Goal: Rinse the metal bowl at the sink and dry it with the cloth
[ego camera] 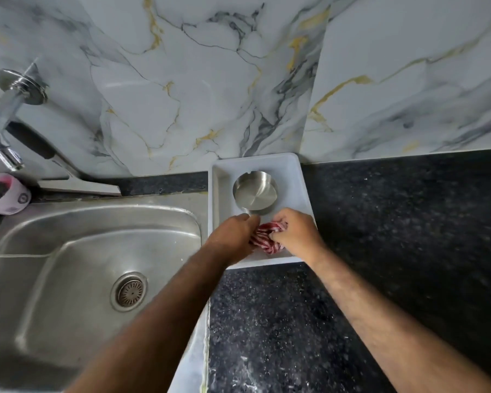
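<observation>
A small round metal bowl (255,192) sits in the far half of a white plastic tray (292,177) on the dark counter. In the tray's near half lies a bunched red-and-white striped cloth (264,236). My left hand (233,236) rests on the cloth's left side, its fingertips close to the bowl's near rim. On the right side of the cloth, my right hand (295,232) pinches the fabric with closed fingers. The steel sink (77,268) lies to the left of the tray, with its tap (3,123) at the far left.
A drain strainer (129,290) sits in the sink's basin. A pink-and-white cup (3,194) stands at the sink's back left corner. Black speckled counter (394,222) stretches right of and in front of the tray. A marble wall rises directly behind.
</observation>
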Tool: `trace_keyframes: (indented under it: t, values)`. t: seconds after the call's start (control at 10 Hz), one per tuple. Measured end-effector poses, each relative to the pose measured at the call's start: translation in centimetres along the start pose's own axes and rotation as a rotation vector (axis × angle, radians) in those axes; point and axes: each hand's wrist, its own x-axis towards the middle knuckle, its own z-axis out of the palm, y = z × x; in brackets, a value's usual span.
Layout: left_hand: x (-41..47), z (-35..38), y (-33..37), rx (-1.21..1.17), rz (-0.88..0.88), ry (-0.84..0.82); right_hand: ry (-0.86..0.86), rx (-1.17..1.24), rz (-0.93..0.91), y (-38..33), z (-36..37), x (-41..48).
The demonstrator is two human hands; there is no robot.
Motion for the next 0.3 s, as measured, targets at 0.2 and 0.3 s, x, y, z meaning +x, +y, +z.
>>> trace_keyframes:
  t: [0.2,0.3]
  values:
    - [-1.8,0.1,-1.4,-0.008,0.039,0.007,0.103,-0.386,-0.173,-2.3,0.2,-2.3]
    - [-4.2,-3.5,-4.0,0.127,0.086,0.079,0.338,-0.115,-0.35,-5.2,-3.7,-5.0]
